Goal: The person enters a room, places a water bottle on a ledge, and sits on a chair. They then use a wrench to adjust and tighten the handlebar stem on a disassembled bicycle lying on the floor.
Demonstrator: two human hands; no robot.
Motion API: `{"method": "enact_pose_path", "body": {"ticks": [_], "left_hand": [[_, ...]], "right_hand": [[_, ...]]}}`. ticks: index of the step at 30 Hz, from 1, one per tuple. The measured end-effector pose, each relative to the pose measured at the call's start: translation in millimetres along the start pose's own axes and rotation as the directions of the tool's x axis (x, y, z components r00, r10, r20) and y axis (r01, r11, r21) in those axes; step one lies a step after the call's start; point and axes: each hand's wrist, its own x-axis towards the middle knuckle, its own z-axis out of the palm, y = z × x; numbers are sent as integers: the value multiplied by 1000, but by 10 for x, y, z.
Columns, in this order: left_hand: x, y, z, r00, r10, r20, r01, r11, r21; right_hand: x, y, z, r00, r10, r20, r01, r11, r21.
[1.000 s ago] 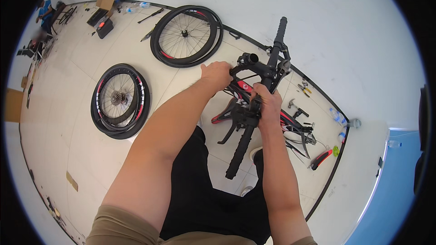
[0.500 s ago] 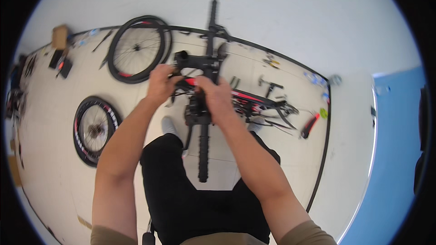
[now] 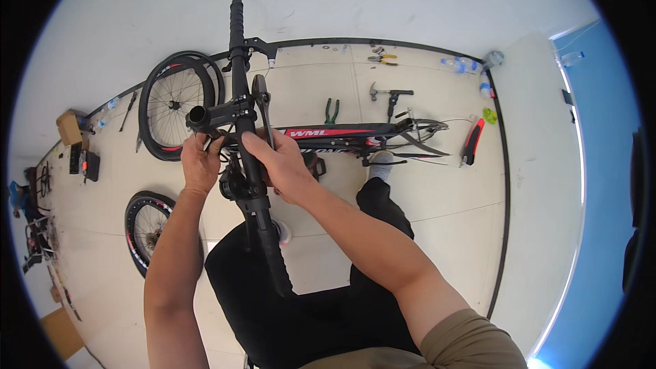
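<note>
A black bicycle handlebar (image 3: pixel 272 253) with its stem (image 3: pixel 217 115) is held up in front of me, over the front of a black and red bike frame (image 3: pixel 342 132). My right hand (image 3: pixel 283 169) is closed round the middle of the bar, thumb on top. Beside that hand a grey metal piece (image 3: pixel 260 89), wrench-like in shape, sticks up; its lower end is partly hidden. Just under the stem's open end, my left hand (image 3: pixel 201 165) has its fingers pinched together near dark cables; what they hold is hidden. A brake lever (image 3: pixel 261 46) is on the bar's far half.
Two wheels, one far (image 3: pixel 176 106) and one near (image 3: pixel 147 231), lie at left. Green-handled pliers (image 3: pixel 332 111), a hammer (image 3: pixel 389 92), yellow-handled pliers (image 3: pixel 384 59) and a red and black saddle (image 3: pixel 472 142) lie beyond and right. Bottles (image 3: pixel 459 65) stand by the wall.
The handlebar and both hands have shifted left in the picture, and the bar now slants. More of the bike frame shows, with my right foot beside it.
</note>
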Motion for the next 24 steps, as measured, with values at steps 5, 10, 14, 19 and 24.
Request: {"method": "enact_pose_path", "body": {"ticks": [5,10,14,19,24], "left_hand": [[-28,-5,-18,1000,31,4,-31,999,13],[-54,-56,32,998,30,-48,-29,999,24],[-119,-263,92,995,-99,-22,94,981,-168],[-217,-612,119,966,-253,58,258,909,-328],[-228,-746,91,931,-332,148,362,808,-464]], "right_hand": [[-81,83,-138,998,38,51,-42,997,68],[-19,80,-273,980,28,197,-57,988,146],[5,42,-254,973,38,228,-85,977,197],[29,-30,-214,963,12,269,-87,959,270],[17,-126,-249,953,-36,300,-6,990,137]]}}
